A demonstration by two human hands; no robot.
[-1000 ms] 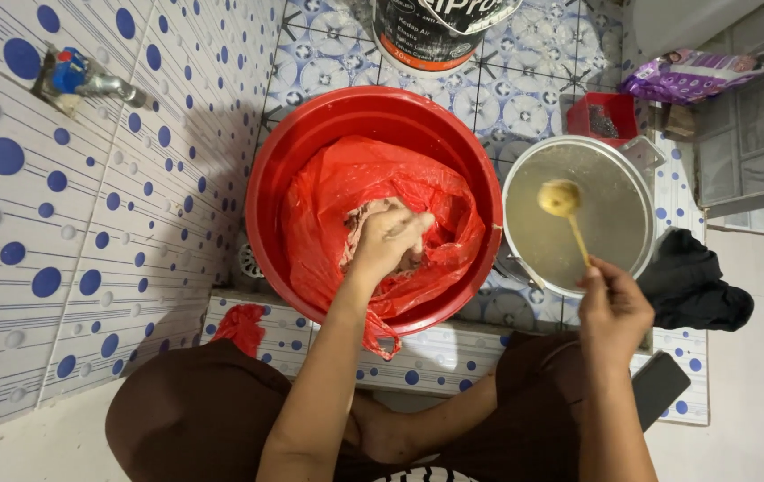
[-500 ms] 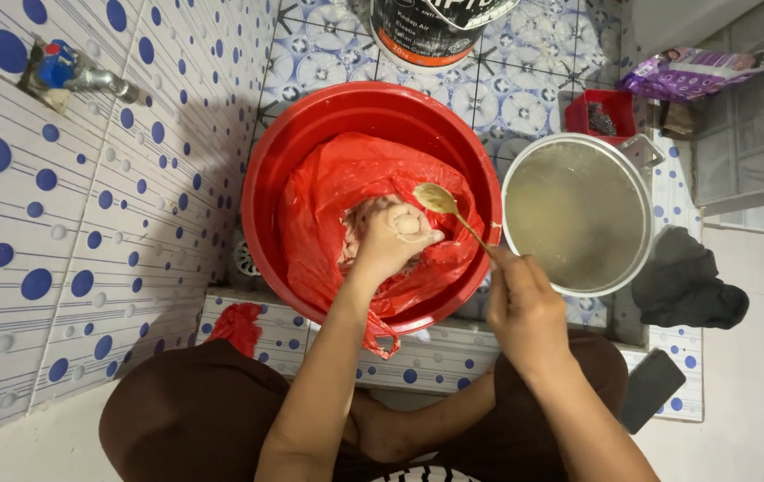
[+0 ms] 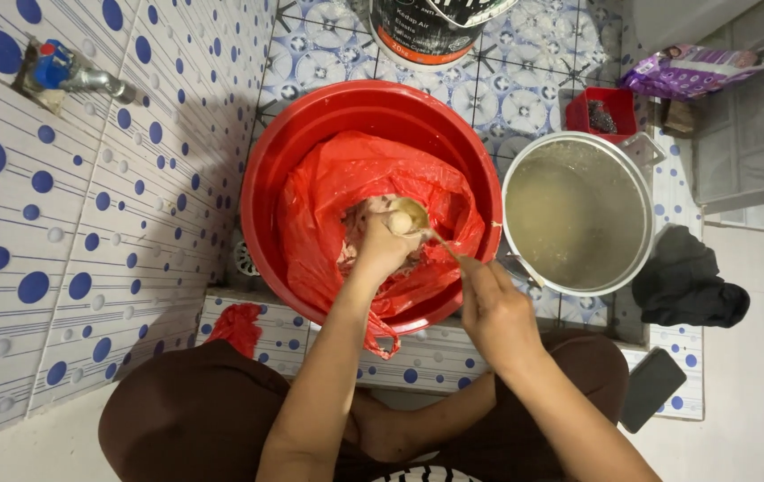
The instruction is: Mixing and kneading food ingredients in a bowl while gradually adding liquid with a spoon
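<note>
A red basin [image 3: 311, 134] stands on the tiled floor, lined with a red plastic bag [image 3: 328, 205]. My left hand [image 3: 380, 250] presses into pale pinkish stuff [image 3: 360, 219] inside the bag. My right hand [image 3: 496, 308] grips the handle of a metal spoon [image 3: 411, 214], whose bowl is tipped over my left hand's fingers. To the right sits a metal pot [image 3: 578, 214] filled with cloudy liquid.
A tap [image 3: 78, 78] juts from the dotted tile wall at left. A dark bucket [image 3: 431, 31] stands behind the basin. A small red box [image 3: 603, 112], a purple packet [image 3: 690, 67], a black cloth [image 3: 685, 281] and a dark phone [image 3: 652, 388] lie at right.
My right hand has carried the spoon from the pot leftward to the basin, and its bowl now tips over my left hand. The left hand stayed in the bag.
</note>
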